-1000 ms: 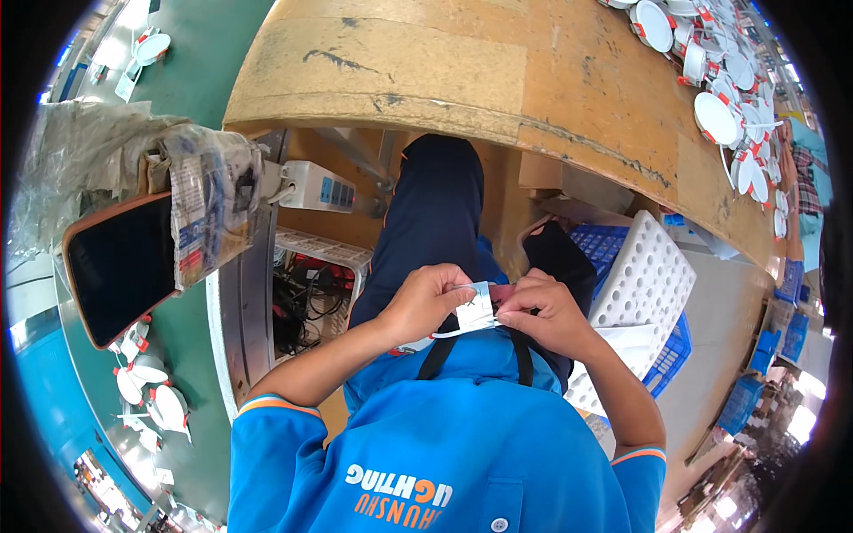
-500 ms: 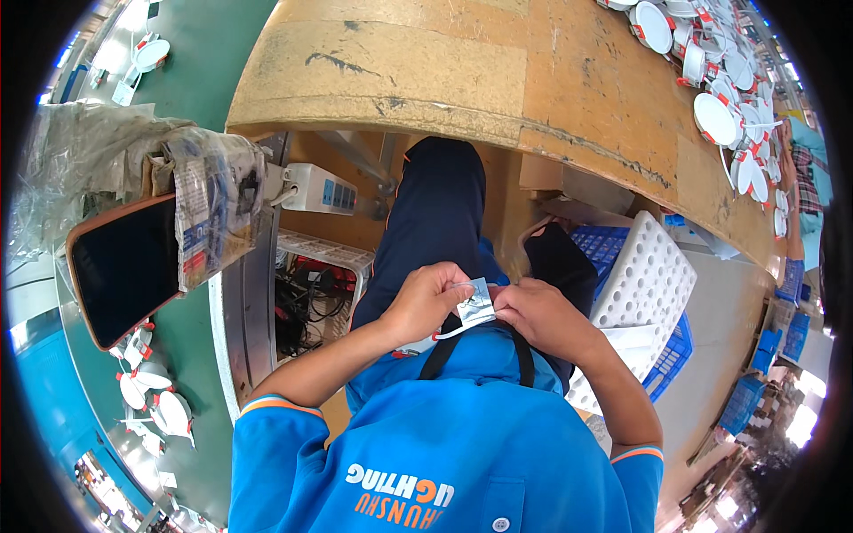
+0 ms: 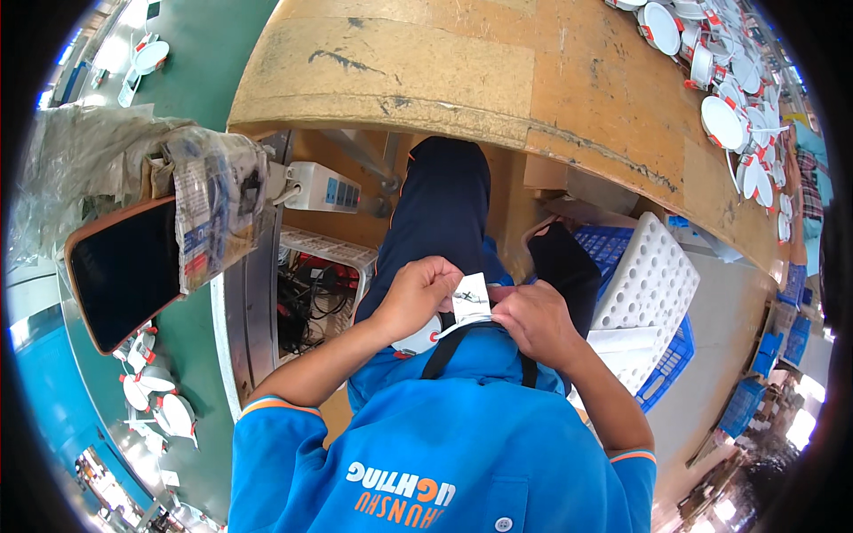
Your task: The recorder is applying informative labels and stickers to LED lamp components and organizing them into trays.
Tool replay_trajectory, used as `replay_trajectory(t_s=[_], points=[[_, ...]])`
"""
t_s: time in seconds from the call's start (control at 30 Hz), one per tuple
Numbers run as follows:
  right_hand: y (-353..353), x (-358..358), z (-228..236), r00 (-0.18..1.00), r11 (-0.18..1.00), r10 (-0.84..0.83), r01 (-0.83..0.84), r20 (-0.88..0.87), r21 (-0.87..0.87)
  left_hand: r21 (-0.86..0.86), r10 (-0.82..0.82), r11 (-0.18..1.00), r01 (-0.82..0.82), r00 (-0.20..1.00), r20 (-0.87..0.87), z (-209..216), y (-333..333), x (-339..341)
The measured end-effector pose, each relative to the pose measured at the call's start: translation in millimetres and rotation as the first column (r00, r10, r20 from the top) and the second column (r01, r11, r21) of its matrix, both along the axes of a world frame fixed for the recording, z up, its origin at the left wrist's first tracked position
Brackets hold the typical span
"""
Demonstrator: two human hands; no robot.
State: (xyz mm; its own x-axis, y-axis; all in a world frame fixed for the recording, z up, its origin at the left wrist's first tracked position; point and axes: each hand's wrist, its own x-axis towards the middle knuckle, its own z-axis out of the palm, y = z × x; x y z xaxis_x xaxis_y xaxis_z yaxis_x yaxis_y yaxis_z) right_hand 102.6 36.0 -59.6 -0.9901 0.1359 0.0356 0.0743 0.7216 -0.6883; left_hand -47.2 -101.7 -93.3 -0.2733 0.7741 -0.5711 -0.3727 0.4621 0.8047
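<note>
Over my lap, my left hand (image 3: 416, 298) has thumb and fingers closed on the left edge of a small white rectangular piece (image 3: 471, 299) with dark print. My right hand (image 3: 539, 322) pinches at its lower right corner, where a white cable (image 3: 462, 328) meets it; the fingertips partly hide what they grip. The cable runs left to a round white downlight (image 3: 416, 341) with a red clip. That lamp rests on my lap below my left wrist and is partly covered by it.
A worn wooden table (image 3: 426, 71) stands ahead, with several white downlights (image 3: 721, 123) heaped at its right. A phone (image 3: 124, 271) hangs from a wrapped holder at left, near a power strip (image 3: 324, 188). White perforated foam (image 3: 641, 275) leans in a blue crate (image 3: 668, 360) at right.
The rectangular piece has tilted, so its printed white face now shows where it looked silvery before. My left hand has lifted slightly, uncovering more of the downlight.
</note>
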Motion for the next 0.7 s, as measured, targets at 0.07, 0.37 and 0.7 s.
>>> replay_trajectory(t_s=[0.07,0.37,0.7], points=[[-3,2,-3,0.997,0.997,-0.074,0.074,-0.029,-0.008,0.007,-0.008,1.000,0.008,1.000,-0.025,-2,1,1],[-9,2,-6,0.989,0.990,-0.128,0.131,-0.070,0.050,-0.002,-0.089,0.996,0.089,0.996,-0.030,1,-3,-4],[-11,1,-12,0.982,0.988,-0.150,0.152,-0.111,0.010,0.020,-0.349,0.937,0.349,0.931,0.104,11,-5,-16]])
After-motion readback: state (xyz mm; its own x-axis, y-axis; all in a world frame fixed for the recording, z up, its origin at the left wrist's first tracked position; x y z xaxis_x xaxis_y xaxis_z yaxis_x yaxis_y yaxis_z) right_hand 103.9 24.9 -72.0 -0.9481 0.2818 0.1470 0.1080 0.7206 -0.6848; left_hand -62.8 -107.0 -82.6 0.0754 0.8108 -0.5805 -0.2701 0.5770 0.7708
